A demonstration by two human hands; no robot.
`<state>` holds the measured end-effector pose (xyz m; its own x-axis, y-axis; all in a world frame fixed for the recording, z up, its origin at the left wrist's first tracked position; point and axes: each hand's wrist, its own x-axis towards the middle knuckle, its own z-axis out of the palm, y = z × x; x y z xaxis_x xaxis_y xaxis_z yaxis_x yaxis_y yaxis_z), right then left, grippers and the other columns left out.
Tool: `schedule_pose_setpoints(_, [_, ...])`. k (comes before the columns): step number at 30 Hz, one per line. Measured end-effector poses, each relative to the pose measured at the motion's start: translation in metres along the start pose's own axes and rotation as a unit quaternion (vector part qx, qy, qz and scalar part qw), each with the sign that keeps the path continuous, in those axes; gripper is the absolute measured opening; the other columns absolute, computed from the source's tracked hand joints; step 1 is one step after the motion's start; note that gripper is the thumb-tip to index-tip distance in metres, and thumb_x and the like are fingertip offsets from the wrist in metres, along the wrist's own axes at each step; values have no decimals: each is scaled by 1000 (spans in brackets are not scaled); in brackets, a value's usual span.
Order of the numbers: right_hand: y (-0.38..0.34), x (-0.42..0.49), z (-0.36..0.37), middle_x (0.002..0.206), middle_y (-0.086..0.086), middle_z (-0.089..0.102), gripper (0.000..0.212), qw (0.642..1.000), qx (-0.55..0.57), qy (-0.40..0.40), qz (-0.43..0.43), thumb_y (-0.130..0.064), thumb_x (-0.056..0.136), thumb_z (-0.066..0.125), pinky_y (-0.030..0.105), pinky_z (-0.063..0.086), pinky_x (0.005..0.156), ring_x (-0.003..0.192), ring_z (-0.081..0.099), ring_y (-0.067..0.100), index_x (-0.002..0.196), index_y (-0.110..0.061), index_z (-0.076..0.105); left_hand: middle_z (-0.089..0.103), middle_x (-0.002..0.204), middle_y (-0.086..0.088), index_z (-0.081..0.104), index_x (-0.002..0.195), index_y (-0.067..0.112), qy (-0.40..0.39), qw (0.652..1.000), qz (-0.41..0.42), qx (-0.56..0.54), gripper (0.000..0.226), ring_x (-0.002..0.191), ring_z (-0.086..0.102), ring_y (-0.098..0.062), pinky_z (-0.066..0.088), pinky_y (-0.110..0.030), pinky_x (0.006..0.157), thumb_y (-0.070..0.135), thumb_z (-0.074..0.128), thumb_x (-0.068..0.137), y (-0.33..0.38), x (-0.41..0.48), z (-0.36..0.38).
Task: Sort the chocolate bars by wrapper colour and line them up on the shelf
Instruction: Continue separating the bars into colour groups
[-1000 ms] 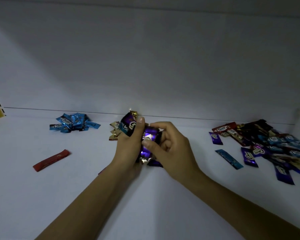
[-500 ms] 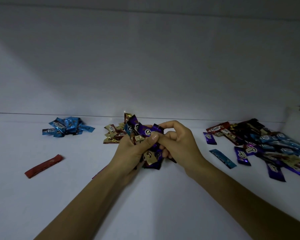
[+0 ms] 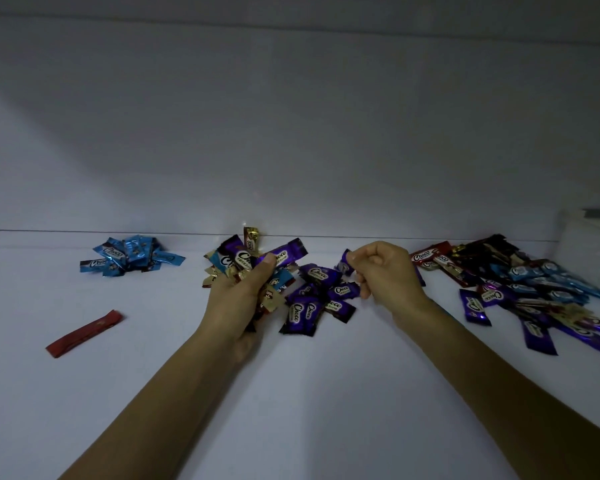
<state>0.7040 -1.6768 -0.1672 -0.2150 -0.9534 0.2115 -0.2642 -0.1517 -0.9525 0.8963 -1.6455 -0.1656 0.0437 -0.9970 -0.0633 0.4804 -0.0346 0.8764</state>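
Two hands observed, both occupied. The fingers (image 3: 371, 259) of the right hand (image 3: 387, 275) are curled, and with the thumb they pinch one purple bar (image 3: 344, 263) by its end. Whether that bar touches the shelf (image 3: 291, 393) cannot be told. The left hand (image 3: 238, 299) is clenched around a mixed bundle (image 3: 243, 259) of purple, blue and gold bars, with the thumb pressed across the top wrapper. Between the two hands, at three o'clock from the left hand, a purple group (image 3: 312, 303) lies loosely overlapped on the shelf and not lined up. At ten o'clock from the left hand, a blue pile (image 3: 129, 258) sits near the back panel (image 3: 291, 133). A single red bar (image 3: 84, 332) lies well apart, at nine o'clock from the left hand. At three o'clock from the right hand, an unsorted heap (image 3: 516, 289) of red, blue, purple and dark bars spreads towards the right edge. Lighting is dim, and no wrapper print other than "Choco" is legible.
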Motion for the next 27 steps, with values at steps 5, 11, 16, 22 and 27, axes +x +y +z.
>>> schedule_pose_setpoints(5, [27, 5, -2, 58, -12, 51, 20, 961, -264, 37, -68, -28, 88, 65, 25, 36, 52, 56, 49, 6, 71, -28, 54, 68, 59, 2, 63, 95, 7, 17, 1000, 6, 19, 15, 46, 62, -5, 45, -16, 40, 19, 65, 88, 0, -1, -2])
schedule_pose_setpoints(11, [24, -2, -2, 48, -15, 53, 24, 960, -263, -18, -94, -42, 85, 64, 25, 40, 54, 52, 50, 4, 67, -27, 61, 75, 75, -6, 64, 98, 5, -23, 1000, -16, 15, 15, 62, 71, -14, 51, -20, 46, 16, 64, 88, 1, -8, 1])
schedule_pose_setpoints(16, [-12, -20, 2, 59, -9, 63, 45, 993, 26, -101, -52, -62, 71, 56, 16, 46, 52, 53, 56, 2, 83, -21, 70, 75, 88, -12, 65, 97, 3, -71, 996, 6, 54, 22, 79, 73, -23, 57, -27, 57, 19, 67, 81, -1, -8, 1])
schedule_pose_setpoints(22, [-13, -13, 5, 66, -5, 66, 9, 994, 112, -7, -13, -18, 87, 65, 16, 47, 50, 55, 60, 5, 78, -17, 65, 74, 92, -11, 65, 102, 6, -91, 995, -5, 43, 34, 87, 72, -27, 60, -34, 65, 14, 70, 69, -5, -5, 0])
schedule_pose_setpoints(27, [8, -3, -12, 74, -12, 62, 11, 944, -231, 74, -224, -24, 83, 71, 15, 43, 56, 67, 58, 0, 76, -22, 63, 74, 92, -11, 66, 100, 7, -99, 994, -14, 39, 22, 88, 72, -26, 59, -33, 64, 6, 66, 78, -6, -4, -4])
